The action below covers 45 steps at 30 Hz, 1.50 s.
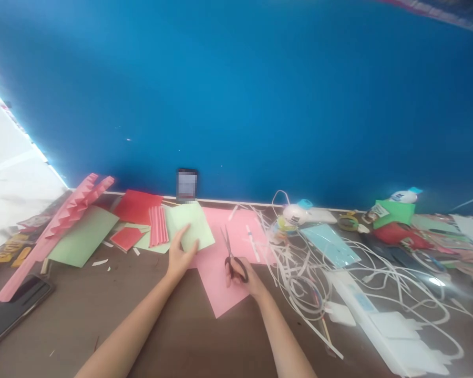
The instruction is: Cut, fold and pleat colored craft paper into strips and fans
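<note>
– Scissors (232, 256) are in your right hand (247, 279), over the pink sheet (216, 294), blades pointing away at the blue wall (236, 105).
– How's that grip?
– Closed on the handles, fingers through the loops. The blades look shut, or nearly. They're thin at this angle.
– And your left hand (180, 257)?
– On the near corner of the green sheet (192, 223), just left of the scissors. Fingers lie spread on top, thumb at the edge. Whether that grip pinches the paper or only presses it to the counter (169, 336), I can't tell.
– So which step is this?
– I'd call it lining up: paper steadied, tool in hand, no blade on any edge yet. The green sheet overlaps the pink one, so the two lie touching.
– What would a cut call for?
– You'd need to open the blades first, then bring an edge between them, with the left fingers well clear of the line. Mind the white cords (299, 283) just right of your wrist, because they crowd that side of the counter.
</note>
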Motion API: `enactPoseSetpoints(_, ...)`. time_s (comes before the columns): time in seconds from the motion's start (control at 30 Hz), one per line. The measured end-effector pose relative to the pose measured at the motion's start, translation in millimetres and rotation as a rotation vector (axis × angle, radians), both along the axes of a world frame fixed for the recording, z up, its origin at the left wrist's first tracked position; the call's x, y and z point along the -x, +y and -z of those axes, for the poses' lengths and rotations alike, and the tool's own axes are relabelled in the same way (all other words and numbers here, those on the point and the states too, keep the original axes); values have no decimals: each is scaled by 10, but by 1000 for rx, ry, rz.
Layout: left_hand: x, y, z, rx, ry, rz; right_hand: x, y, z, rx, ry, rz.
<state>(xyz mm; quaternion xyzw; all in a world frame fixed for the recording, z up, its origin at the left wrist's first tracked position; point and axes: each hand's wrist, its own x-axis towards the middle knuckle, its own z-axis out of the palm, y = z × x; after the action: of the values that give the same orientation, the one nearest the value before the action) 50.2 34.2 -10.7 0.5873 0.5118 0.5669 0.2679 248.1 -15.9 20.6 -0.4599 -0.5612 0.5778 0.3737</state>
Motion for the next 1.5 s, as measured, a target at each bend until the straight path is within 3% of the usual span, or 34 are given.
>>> enactPoseSetpoints(0.17,-14,11,21,-17,12,-26,68,-61,49,-199,-166,289)
enactPoseSetpoints(0.33,-32,18,56,-9,38,-50,116,-49,119,-217,-300,187)
enactPoseSetpoints(0.53,-63,13,93,-15,63,-75,86,-8,85,-344,-747,224)
enactPoseSetpoints(0.87,-58,3,15,44,-19,-69,86,5,116,9,-376,85)
enactPoseSetpoints(1.1,-61,-7,-26,30,-84,0,160,3,121,27,-252,100)
enactPoseSetpoints(1.5,-69,-26,-32,-23,-19,23,141,6,182,91,-92,84)
